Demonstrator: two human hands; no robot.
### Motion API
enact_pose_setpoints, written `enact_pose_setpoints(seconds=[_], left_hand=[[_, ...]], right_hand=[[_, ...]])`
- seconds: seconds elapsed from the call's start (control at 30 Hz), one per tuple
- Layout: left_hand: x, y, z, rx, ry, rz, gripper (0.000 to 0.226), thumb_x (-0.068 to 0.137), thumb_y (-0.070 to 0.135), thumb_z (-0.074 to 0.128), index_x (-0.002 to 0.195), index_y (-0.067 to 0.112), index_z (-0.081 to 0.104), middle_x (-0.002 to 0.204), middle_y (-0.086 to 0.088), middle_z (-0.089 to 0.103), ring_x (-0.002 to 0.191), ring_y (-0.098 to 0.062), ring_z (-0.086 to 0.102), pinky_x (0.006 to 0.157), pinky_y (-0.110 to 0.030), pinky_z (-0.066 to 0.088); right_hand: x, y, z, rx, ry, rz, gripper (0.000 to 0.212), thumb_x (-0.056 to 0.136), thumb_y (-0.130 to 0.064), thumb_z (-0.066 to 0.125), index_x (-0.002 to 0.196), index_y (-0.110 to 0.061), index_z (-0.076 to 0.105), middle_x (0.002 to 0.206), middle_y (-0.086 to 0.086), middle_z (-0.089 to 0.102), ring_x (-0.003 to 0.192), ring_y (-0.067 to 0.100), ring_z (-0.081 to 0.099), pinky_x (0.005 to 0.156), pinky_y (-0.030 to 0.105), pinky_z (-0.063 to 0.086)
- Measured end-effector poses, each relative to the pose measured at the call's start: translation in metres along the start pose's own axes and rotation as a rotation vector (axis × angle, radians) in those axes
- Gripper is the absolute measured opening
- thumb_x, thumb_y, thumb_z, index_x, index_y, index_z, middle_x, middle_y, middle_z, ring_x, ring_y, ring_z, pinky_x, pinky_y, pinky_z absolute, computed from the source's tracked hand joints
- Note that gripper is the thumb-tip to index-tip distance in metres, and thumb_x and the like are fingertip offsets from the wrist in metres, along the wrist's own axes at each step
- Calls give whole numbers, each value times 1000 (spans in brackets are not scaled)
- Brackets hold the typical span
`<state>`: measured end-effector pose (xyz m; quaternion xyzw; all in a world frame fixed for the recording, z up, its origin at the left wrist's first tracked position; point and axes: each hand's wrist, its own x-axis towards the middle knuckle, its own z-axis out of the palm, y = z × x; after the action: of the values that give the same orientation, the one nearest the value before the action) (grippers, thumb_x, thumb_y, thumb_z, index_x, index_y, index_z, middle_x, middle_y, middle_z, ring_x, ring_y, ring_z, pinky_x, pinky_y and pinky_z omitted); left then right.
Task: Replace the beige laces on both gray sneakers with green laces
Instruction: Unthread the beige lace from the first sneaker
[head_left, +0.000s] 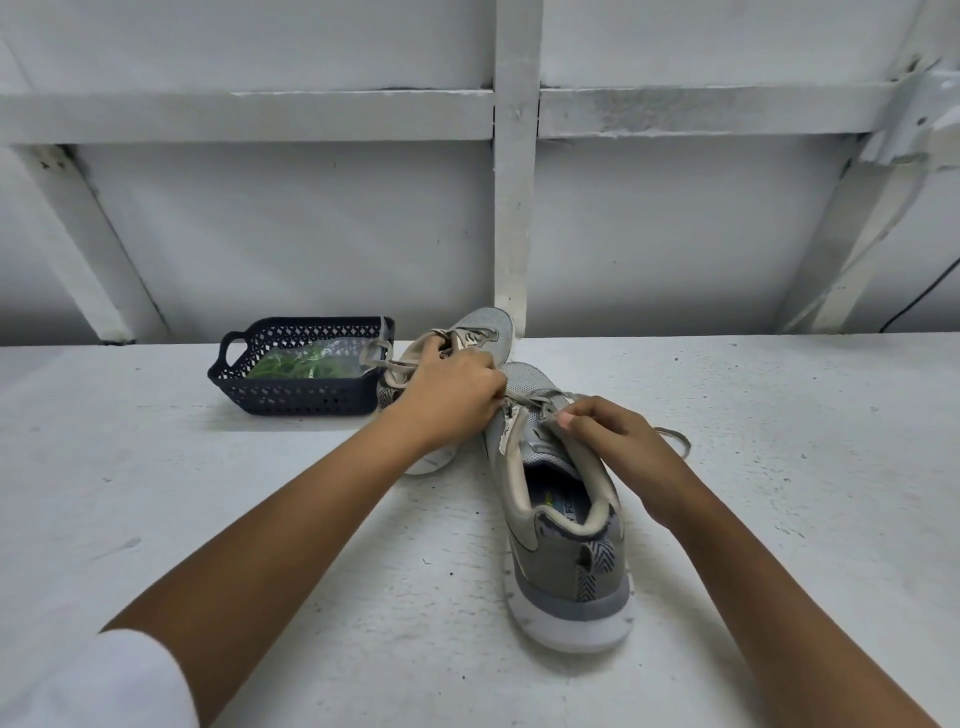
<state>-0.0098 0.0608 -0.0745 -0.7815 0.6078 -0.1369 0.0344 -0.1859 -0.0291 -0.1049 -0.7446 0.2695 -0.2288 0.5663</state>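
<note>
Head view: the near gray sneaker (566, 545) stands on its sole in the middle of the table (208, 519), heel toward me, and its beige lace (540, 402) is threaded through the upper eyelets. My left hand (452, 400) has its fingers curled down over the lace on the left side of the tongue; the tips are hidden under the knuckles, but they seem to pinch the lace. My right hand (613, 441) pinches the lace at the top right eyelet between thumb and forefinger, the other fingers folded behind. A loose lace end (675, 441) lies on the table just past that hand.

I judge this the first step: undoing and drawing out the beige lace of the near shoe. Next I would need to slacken each crossing and pull the lace free eyelet by eyelet, steadying the shoe.

The far gray sneaker (483, 332) sits just behind, touching the near one, its own beige lace in place and loosely looped (so it is untouched work). Left of it stands a dark basket (291, 395) holding the green laces (296, 366) in a clear bag, not yet opened as far as I can tell
</note>
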Motion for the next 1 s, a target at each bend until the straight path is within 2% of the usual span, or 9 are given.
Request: enact_pose_setpoints(seconds=[0.2, 0.33, 0.47, 0.53, 0.63, 0.73, 0.83, 0.93, 1.0], left_hand=[[-2, -14, -9, -147, 143, -101, 18, 90, 29, 46, 94, 20, 61, 102, 4, 57, 106, -18, 51, 101, -42, 22], [-12, -25, -20, -256, 114, -122, 39, 74, 42, 34, 87, 23, 66, 101, 8, 55, 104, -13, 49, 100, -39, 22], [-10, -23, -16, -269, 114, -127, 41, 87, 43, 30, 104, 24, 62, 109, 5, 54, 109, -15, 47, 97, -39, 24], [-5, -21, -8, -238, 114, -116, 32, 96, 35, 37, 116, 24, 59, 119, 2, 52, 116, -17, 45, 99, -39, 25], [1, -11, 1, -134, 27, -95, 34, 96, 32, 40, 125, 23, 55, 129, -1, 45, 126, -20, 36, 105, -43, 22], [3, -3, 3, 23, -37, -73, 32, 96, 30, 39, 119, 17, 57, 132, -5, 44, 128, -23, 33, 108, -52, 19], [4, -2, -4, -46, -9, -115, 27, 96, 26, 38, 110, 14, 57, 123, -4, 51, 125, -20, 40, 110, -62, 10], [0, -1, -16, -235, 96, -133, 15, 95, 26, 39, 93, 17, 50, 97, 0, 62, 102, -20, 56, 109, -46, 17], [-6, 0, -22, -331, 171, -112, 14, 95, 28, 43, 92, 17, 51, 90, 0, 64, 92, -22, 59, 96, -35, 29]], right_hand=[[-1, -2, -3, -24, -22, -3, 10, 90, -30, 60, 82, -26, 65, 84, -8, 66, 80, 3, 59, 75, 20, 43], [4, -5, -6, -73, 51, -11, 17, 95, -30, 51, 88, -28, 66, 85, -5, 68, 80, 8, 63, 79, 27, 48], [25, -2, -11, -380, 133, -80, 19, 95, -17, 51, 96, -27, 67, 90, 1, 67, 74, 18, 68, 73, 30, 51], [39, 2, -9, -555, 129, -90, 26, 95, -13, 48, 110, -20, 68, 102, 8, 67, 86, 24, 66, 79, 27, 46], [59, 12, -6, -704, 92, -60, 34, 94, -15, 50, 126, -16, 60, 119, 16, 55, 111, 27, 54, 90, 25, 36], [70, 19, -4, -741, 112, -21, 27, 91, -24, 56, 115, -15, 65, 118, 17, 55, 111, 33, 52, 93, 33, 42], [68, 11, -8, -735, 162, -33, 15, 91, -26, 56, 94, -16, 66, 105, 10, 62, 104, 31, 55, 90, 40, 45], [57, -7, -17, -574, 149, -68, 15, 92, -25, 53, 80, -17, 59, 79, 2, 65, 73, 16, 60, 67, 26, 46], [42, -21, -22, -545, 77, -105, 17, 92, -25, 55, 78, -18, 61, 70, -1, 62, 60, 10, 52, 54, 23, 39]])
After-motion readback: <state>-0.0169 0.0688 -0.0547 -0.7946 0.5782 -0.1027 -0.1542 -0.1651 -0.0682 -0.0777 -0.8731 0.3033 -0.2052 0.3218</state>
